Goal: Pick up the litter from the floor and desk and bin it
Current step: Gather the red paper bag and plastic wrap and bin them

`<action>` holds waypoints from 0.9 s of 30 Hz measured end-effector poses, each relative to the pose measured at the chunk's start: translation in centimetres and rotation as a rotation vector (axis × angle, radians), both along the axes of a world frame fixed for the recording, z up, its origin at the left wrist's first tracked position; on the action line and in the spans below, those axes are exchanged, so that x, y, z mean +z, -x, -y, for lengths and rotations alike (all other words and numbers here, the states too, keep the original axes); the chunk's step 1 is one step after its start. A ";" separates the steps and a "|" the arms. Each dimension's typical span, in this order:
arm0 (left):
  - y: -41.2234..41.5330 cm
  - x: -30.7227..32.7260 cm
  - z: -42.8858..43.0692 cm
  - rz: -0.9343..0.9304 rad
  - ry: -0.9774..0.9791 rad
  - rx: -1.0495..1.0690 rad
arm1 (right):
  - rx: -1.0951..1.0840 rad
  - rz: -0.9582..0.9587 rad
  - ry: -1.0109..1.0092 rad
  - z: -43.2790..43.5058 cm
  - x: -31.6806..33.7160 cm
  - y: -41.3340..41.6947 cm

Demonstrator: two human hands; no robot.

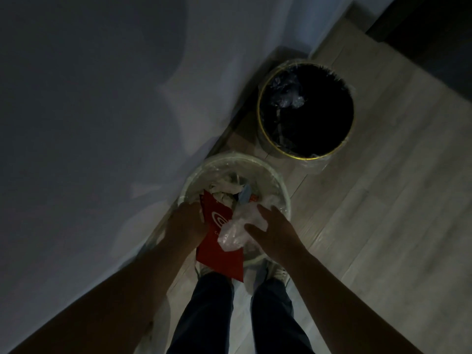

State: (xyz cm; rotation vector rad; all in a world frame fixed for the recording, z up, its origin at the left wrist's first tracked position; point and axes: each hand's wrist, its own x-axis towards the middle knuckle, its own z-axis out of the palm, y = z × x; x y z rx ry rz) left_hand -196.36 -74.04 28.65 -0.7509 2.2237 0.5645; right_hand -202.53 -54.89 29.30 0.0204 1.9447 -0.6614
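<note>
A white bin (282, 189) lined with clear plastic stands at my feet against the wall, with several crumpled papers and wrappers inside. My left hand (185, 223) holds a red paper bag (219, 254) with a white round logo over the bin's near rim. My right hand (270, 229) grips a crumpled clear plastic bag (236, 231) just above the bin, beside the red bag.
A black bin (306, 109) with a gold rim and clear liner stands farther along the wall, with some crumpled plastic in it. The pale wall (89, 111) fills the left. Light wood flooring (383, 200) stretches right. My shoes and dark trousers (204, 315) are below the white bin.
</note>
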 end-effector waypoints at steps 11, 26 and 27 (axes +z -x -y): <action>0.7 6.3 1.7 0.044 -0.031 -0.098 | 0.054 -0.189 -0.065 0.4 6.4 1.2; 3.5 30.8 1.4 -0.050 -0.006 -0.264 | 0.452 -0.375 -0.131 -1.4 29.4 2.9; 3.6 32.8 1.2 -0.073 -0.002 -0.259 | 0.467 -0.390 -0.117 -1.5 31.2 3.1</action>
